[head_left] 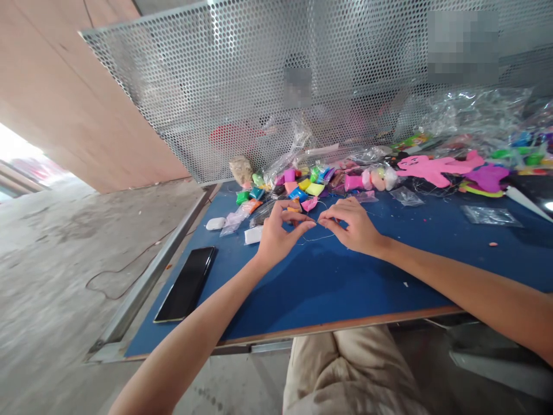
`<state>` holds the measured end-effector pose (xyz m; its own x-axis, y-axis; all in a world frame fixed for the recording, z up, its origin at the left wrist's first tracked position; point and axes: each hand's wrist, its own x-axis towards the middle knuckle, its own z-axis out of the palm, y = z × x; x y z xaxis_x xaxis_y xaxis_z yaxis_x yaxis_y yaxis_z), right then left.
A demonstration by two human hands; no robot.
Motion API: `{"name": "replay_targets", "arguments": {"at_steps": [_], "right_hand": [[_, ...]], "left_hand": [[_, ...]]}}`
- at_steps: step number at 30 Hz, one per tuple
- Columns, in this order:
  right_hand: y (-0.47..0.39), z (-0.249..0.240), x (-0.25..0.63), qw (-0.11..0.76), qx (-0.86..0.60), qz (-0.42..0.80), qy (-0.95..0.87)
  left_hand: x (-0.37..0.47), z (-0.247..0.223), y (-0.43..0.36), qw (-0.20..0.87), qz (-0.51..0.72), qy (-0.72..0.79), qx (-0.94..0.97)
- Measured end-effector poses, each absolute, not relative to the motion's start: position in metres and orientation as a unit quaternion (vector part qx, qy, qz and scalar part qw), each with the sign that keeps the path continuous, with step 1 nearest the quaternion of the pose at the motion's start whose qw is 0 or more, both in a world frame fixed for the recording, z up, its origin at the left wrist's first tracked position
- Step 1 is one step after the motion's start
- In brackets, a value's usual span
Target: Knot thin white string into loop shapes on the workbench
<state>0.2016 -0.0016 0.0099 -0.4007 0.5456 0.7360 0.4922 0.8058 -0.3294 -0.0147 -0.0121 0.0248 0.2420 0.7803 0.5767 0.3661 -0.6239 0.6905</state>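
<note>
Left hand (276,235) and right hand (358,226), mid-frame, tips nearly touching: thumb and fingers of each pinched on a thin pale strand (318,238), which curves just below the fingertips, frame centre. Colourful packets (315,188) just behind. Pink figure (432,169), right. Black phone (185,285), lower left, on blue table (298,288). Perforated metal panel (216,75) across top.

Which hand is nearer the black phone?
Left. The left hand is beyond the phone and to its right; the right hand is farther right, past the left one.
</note>
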Motion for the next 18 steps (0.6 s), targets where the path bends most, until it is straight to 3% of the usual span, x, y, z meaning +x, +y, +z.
{"name": "replay_targets", "arguments": {"at_steps": [10, 13, 18], "right_hand": [[-0.0047, 0.0043, 0.1996, 0.431, -0.263, -0.019, -0.863], [-0.0081, 0.0073, 0.1962, 0.449, -0.298, 0.059, -0.84], [-0.0071, 0.0135, 0.1953, 0.455, -0.343, 0.297, -0.766]], "left_hand": [[-0.0165, 0.0323, -0.0096, 0.353, 0.421, 0.375, 0.747], [-0.0164, 0.0312, -0.0099, 0.345, 0.44, 0.373, 0.74], [-0.0189, 0.0258, -0.0072, 0.36, 0.449, 0.377, 0.726]]}}
